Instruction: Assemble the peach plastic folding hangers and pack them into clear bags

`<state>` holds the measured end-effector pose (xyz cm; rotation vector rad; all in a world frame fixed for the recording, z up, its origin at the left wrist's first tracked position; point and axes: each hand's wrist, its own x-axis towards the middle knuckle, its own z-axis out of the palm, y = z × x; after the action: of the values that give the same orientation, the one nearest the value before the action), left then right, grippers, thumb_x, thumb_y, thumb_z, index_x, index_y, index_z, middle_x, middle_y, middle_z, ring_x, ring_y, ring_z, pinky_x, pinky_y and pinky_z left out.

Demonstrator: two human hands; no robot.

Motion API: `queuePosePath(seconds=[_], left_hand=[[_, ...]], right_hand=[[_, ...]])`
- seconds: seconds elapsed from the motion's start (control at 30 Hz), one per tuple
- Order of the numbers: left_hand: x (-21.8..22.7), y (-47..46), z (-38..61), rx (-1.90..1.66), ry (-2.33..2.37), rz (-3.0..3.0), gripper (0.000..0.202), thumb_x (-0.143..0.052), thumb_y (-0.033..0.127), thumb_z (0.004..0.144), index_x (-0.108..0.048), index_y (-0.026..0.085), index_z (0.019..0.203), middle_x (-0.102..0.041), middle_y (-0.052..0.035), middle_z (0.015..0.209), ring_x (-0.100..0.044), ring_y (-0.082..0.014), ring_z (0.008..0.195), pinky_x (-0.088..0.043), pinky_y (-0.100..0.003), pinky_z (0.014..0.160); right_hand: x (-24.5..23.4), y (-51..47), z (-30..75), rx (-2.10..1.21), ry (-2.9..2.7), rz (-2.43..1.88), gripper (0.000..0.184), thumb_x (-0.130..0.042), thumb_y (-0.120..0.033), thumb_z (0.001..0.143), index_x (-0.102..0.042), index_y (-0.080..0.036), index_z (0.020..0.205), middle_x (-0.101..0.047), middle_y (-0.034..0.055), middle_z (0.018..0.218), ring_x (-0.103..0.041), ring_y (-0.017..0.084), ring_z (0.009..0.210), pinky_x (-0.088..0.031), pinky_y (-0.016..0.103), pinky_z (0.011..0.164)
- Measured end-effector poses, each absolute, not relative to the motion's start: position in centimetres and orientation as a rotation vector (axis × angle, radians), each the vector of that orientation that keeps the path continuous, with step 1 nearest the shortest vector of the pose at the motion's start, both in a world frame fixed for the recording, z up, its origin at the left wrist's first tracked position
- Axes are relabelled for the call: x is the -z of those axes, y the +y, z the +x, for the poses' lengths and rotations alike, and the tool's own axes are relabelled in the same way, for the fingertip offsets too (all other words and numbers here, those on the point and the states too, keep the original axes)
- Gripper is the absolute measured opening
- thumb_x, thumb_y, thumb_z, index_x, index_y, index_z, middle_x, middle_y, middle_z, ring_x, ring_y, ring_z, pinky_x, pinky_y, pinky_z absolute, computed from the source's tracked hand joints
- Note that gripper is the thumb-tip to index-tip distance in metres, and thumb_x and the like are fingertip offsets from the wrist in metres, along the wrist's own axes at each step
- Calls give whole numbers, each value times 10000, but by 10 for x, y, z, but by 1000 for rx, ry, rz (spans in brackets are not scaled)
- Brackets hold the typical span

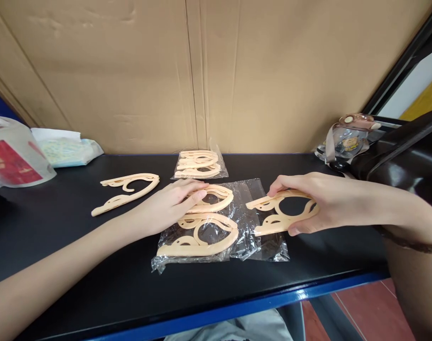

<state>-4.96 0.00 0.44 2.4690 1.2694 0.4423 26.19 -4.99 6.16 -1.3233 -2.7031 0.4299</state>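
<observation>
My right hand (313,203) grips a cream folding clothes hanger (283,220), thumb on its near edge and fingers on its far edge, just above the right end of a clear plastic bag (246,227). My left hand (176,201) is closed on the upper folded hanger (221,196) lying on the bag, with thumb and fingertips at its left part. Nearer the table's front edge, a second folded hanger (216,241) lies inside or on the plastic; I cannot tell which. Left of my left hand lies a loose, partly unfolded hanger (145,187).
Behind the bag, a clear packet (198,166) holds several folded hangers. A tissue pack (70,147) and a white tub (20,151) stand at left. On the right are a clear bottle with a strap (348,139) and a black bag (403,156). Cardboard (216,76) walls the back.
</observation>
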Motion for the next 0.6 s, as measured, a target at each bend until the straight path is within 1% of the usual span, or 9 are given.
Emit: queuePosePath(seconds=[0.1,0.2,0.43,0.6], left_hand=[[-5,-2,-49,-481,1281,2442,532,-277,535,974,-560,232,1307,-542,-26,1392,-435,-208,1314,-275,-393,1143],[-6,-4,-49,-478,1302,2411,540,-268,530,973,-569,220,1297,-541,-37,1395,-433,-223,1320,-273,-410,1143],[-9,-7,-48,-498,1292,2401,537,-251,513,978,-582,218,1281,-566,-45,1368,-465,-217,1294,-299,-407,1126],[-8,-6,-49,-428,1323,2466,552,-298,540,962,-534,211,1337,-519,-53,1417,-425,-234,1325,-279,-433,1131]], right_hand=[[-59,-51,252,-438,-2686,-1277,407,-719,-423,727,-573,-258,1070,-675,-13,980,-629,160,770,-437,252,600],[-55,-50,243,-456,-2680,-1264,428,-719,-438,730,-570,-247,1083,-671,-2,980,-624,181,807,-426,267,629],[-42,-47,223,-581,-2682,-1129,426,-720,-438,742,-552,-219,1067,-652,2,969,-599,175,826,-411,262,674],[-35,-44,219,-567,-2688,-1146,453,-728,-443,733,-535,-219,1077,-642,8,967,-595,179,821,-426,270,676]])
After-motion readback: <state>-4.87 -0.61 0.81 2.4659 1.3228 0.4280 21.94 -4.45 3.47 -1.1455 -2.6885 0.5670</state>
